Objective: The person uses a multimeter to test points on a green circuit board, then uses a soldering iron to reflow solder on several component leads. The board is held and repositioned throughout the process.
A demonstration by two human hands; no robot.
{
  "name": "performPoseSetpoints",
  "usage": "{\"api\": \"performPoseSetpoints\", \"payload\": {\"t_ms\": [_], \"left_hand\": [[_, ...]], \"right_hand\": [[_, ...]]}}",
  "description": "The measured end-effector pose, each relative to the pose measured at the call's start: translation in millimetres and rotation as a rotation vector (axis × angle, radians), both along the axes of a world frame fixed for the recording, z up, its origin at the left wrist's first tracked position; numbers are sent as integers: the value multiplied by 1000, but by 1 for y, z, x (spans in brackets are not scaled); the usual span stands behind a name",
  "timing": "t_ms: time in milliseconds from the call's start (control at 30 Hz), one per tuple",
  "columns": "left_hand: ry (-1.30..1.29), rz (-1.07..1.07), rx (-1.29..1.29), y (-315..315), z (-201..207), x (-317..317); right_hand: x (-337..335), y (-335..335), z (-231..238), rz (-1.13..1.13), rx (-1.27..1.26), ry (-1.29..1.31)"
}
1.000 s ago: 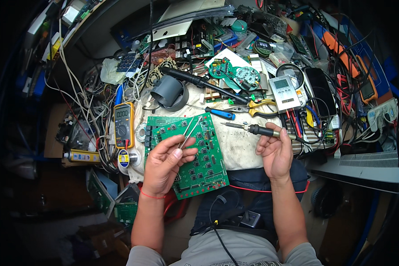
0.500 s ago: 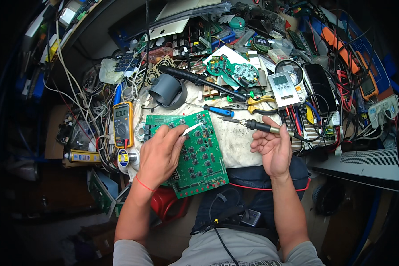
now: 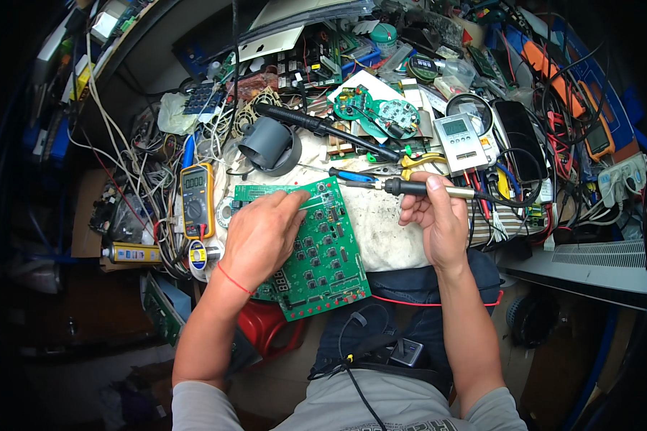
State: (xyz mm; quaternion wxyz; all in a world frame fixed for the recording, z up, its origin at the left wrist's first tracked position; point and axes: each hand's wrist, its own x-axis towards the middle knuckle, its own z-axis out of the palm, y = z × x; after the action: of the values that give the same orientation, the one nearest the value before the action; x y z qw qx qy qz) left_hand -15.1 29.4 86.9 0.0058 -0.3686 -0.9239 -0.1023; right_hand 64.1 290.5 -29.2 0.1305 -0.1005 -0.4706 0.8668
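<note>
A green circuit board (image 3: pixel 327 273) with many small black buttons and a digit display lies tilted at the near edge of the work surface, partly over my lap. My left hand (image 3: pixel 266 233) rests over its upper left part, fingers bent together. A thin white tool (image 3: pixel 314 200) shows faintly past those fingertips, close to the board; most of it is hidden. To the right of the board, my right hand (image 3: pixel 442 226) holds a soldering iron (image 3: pixel 417 188) between thumb and fingers. Its tip points left, toward the board's upper right corner, apart from it.
Left of the board stand a yellow multimeter (image 3: pixel 197 201) and a solder spool (image 3: pixel 198 255). Beyond lie a blue-handled screwdriver (image 3: pixel 352 176), yellow-handled pliers (image 3: pixel 424 161), a grey cylindrical holder (image 3: pixel 266 147) and a white tester (image 3: pixel 460 144). Heaped boards and cables crowd the back.
The soldering iron has swung up and left, now nearly level, with my right hand higher. My left hand has shifted slightly up over the board, and less of the white tool shows.
</note>
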Motion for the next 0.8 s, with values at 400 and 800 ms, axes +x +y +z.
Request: {"api": "performPoseSetpoints", "payload": {"t_ms": [400,800], "left_hand": [[274,-119,-102,-3,-18,6],[336,-172,-99,-1,-20,-1]], "right_hand": [[13,2,-17,9,-75,2],[14,2,-19,16,-82,2]]}}
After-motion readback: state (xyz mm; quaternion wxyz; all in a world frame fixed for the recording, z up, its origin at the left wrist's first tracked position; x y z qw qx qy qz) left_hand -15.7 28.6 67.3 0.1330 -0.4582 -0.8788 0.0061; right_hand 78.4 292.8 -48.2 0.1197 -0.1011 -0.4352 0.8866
